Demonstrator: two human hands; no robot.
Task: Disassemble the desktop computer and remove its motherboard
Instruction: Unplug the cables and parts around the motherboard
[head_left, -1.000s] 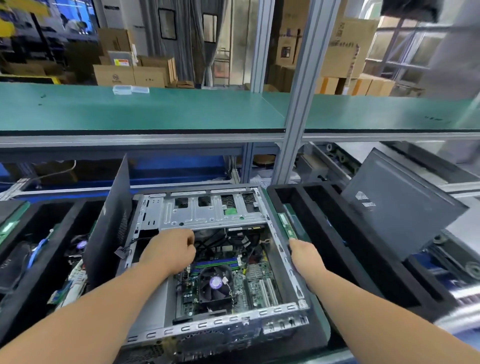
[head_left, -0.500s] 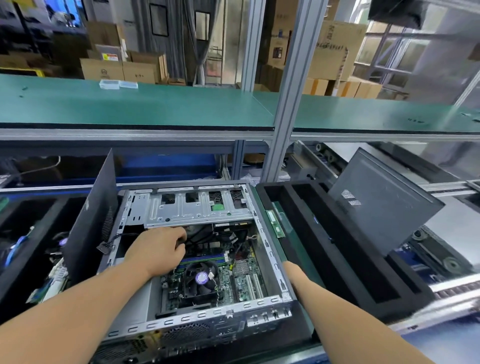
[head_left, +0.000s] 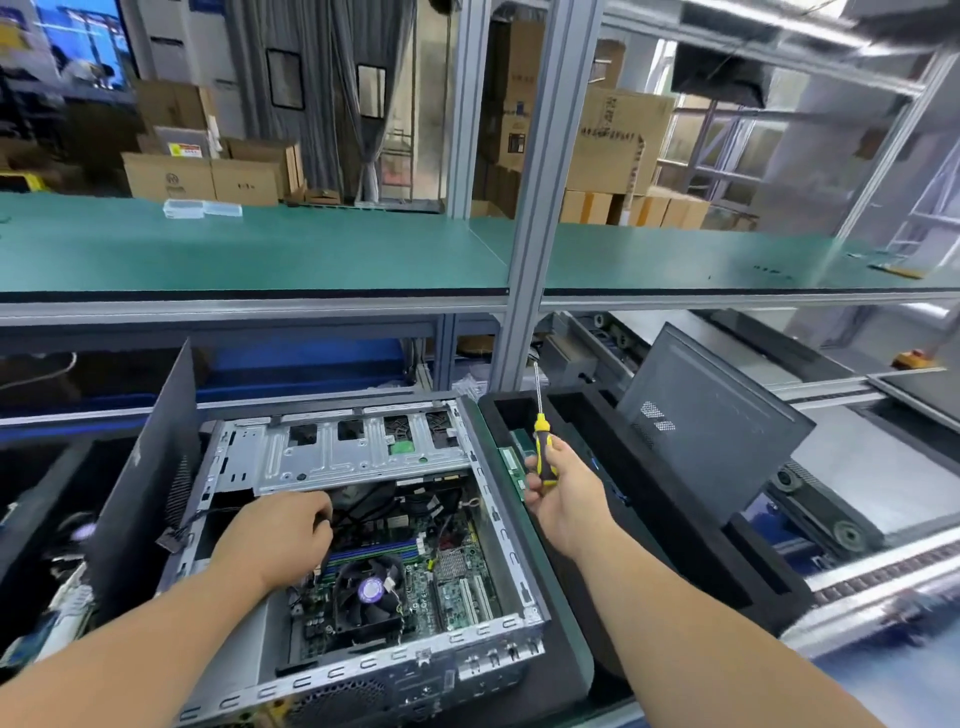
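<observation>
One screwdriver (head_left: 543, 441), one motherboard (head_left: 441, 577)

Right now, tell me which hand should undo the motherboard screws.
Probably the right hand: it already grips the yellow-and-black screwdriver, raised beside the open case. The left hand is inside, fingers curled at the black cables above the motherboard.

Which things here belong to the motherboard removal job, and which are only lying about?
For the job:
- open computer case
- motherboard with its fan
- cables at the left hand
- screwdriver in the right hand

Lying about:
- grey panel in the black foam tray
- clear boxes on the green shelf
- cardboard cartons
</observation>
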